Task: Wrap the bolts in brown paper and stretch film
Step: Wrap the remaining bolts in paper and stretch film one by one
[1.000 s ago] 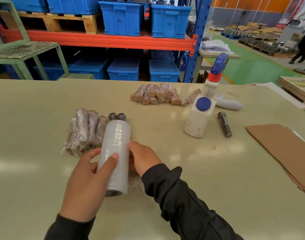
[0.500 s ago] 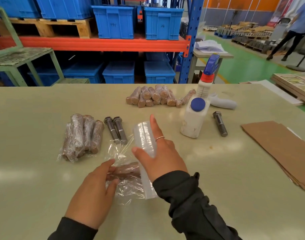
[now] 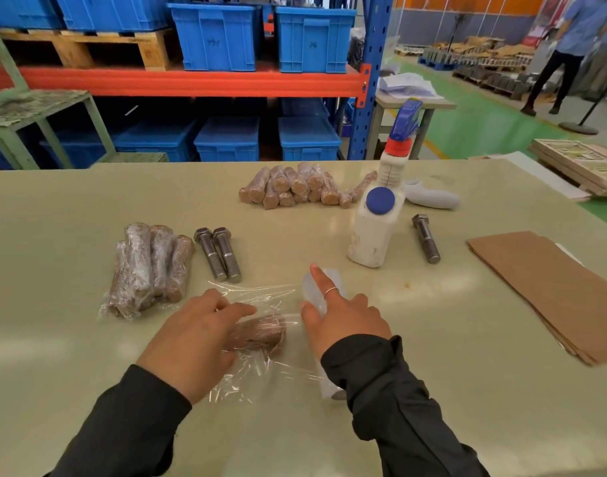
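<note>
Warehouse bench, pale green table (image 3: 88, 339), blue crates on racking behind; a second person stands far right on the green floor. Right hand (image 3: 346, 321) curls round the stretch film roll (image 3: 314, 290), index finger laid straight along it; film sheet (image 3: 260, 297) drawn leftward from the roll. Left hand (image 3: 198, 339), fingers fairly straight, presses down on a paper-wrapped bolt (image 3: 260, 333) lying under the film just between the two hands — seemingly mid-wrap. Done, by the look of it: a film-covered bundle (image 3: 150, 266) at left. Left to do, judging from the layout: two bare bolts (image 3: 219, 253) beside that bundle, one more bolt (image 3: 426, 242) right of the spray bottle (image 3: 374, 232); a far pile of paper-wrapped bolts (image 3: 295, 187) — film on them cannot be told; brown paper sheets (image 3: 553, 287) stacked at right.
</note>
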